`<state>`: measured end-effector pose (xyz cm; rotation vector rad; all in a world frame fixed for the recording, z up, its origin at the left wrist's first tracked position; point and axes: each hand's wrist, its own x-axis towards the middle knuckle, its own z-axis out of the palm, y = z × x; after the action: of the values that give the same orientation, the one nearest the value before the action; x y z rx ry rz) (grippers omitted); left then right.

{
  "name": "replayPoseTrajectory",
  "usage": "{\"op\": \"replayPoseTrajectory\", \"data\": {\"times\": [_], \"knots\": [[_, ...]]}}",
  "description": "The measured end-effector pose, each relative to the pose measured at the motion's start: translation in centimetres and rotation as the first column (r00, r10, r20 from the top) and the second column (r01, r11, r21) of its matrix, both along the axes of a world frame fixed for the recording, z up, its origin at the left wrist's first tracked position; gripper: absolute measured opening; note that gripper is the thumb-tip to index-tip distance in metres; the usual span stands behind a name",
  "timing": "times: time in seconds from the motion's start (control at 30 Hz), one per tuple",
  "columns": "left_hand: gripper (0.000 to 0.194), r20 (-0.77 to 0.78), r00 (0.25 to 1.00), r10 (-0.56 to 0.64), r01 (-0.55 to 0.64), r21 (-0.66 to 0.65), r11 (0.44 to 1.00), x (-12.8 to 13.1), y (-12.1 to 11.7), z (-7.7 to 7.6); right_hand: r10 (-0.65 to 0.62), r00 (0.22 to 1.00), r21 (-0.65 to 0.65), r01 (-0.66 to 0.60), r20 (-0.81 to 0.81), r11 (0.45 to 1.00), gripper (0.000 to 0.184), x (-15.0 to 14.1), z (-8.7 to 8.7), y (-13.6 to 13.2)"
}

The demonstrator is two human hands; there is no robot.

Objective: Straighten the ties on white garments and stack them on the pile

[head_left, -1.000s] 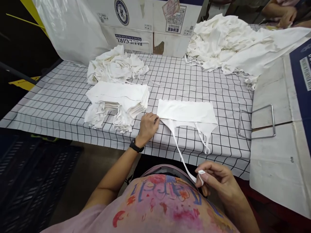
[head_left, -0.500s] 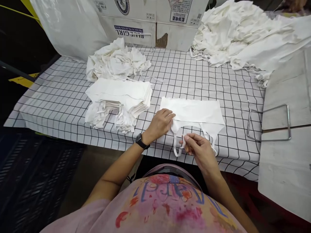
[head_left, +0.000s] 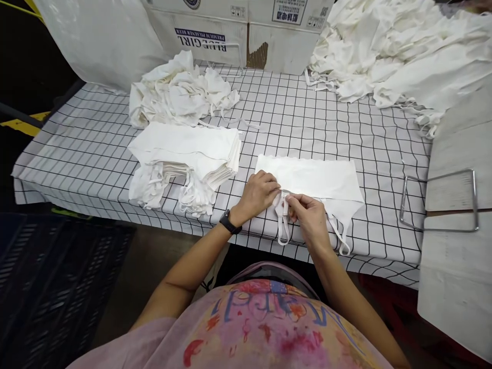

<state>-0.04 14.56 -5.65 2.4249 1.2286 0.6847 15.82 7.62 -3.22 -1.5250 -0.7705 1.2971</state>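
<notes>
A white strappy top (head_left: pixel 319 179), folded flat into a band, lies near the table's front edge with its straps toward me. My left hand (head_left: pixel 261 192) is closed on its lower left edge, by the base of a strap. Just right of it, my right hand (head_left: pixel 307 212) pinches the white shoulder strap (head_left: pixel 285 205) between thumb and fingers, and part of that strap hangs down in a loop. The other strap (head_left: pixel 341 238) dangles loose at the right. To the left sits a neat stack of folded white tops (head_left: pixel 184 143), their straps bunched at the front.
Behind the stack is a crumpled heap of white garments (head_left: pixel 180 92); a larger heap (head_left: pixel 376 51) fills the back right. A printed carton (head_left: pixel 284 51) stands at the back beside a white plastic bag (head_left: pixel 103 41). A metal wire frame (head_left: pixel 440 228) rests against cardboard (head_left: pixel 453 266) at right.
My right hand has brought the strap up and left, close to my left hand at the strap's base. My left hand stays on the top's edge. The view has shifted slightly.
</notes>
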Motion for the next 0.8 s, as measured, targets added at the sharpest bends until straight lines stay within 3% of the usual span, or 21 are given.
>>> {"op": "replayPoseTrajectory", "data": {"times": [0.2,0.53,0.8], "knots": [[0.011,0.074,0.997,0.019,-0.016,-0.04,0.999,0.2,0.0,-0.1,-0.015,1.0,-0.053,0.015,-0.001,0.998,0.022,-0.3,0.2,1.0],[0.018,0.003,1.0,-0.016,0.016,0.12,0.993,0.5,-0.4,-0.7,-0.046,0.999,-0.066,0.048,0.021,0.997,0.023,-0.3,0.1,1.6],[0.022,-0.014,1.0,-0.016,0.018,0.164,0.986,0.7,-0.5,-0.5,-0.063,0.998,-0.082,0.062,-0.005,0.995,0.021,-0.4,0.3,2.0]]}}
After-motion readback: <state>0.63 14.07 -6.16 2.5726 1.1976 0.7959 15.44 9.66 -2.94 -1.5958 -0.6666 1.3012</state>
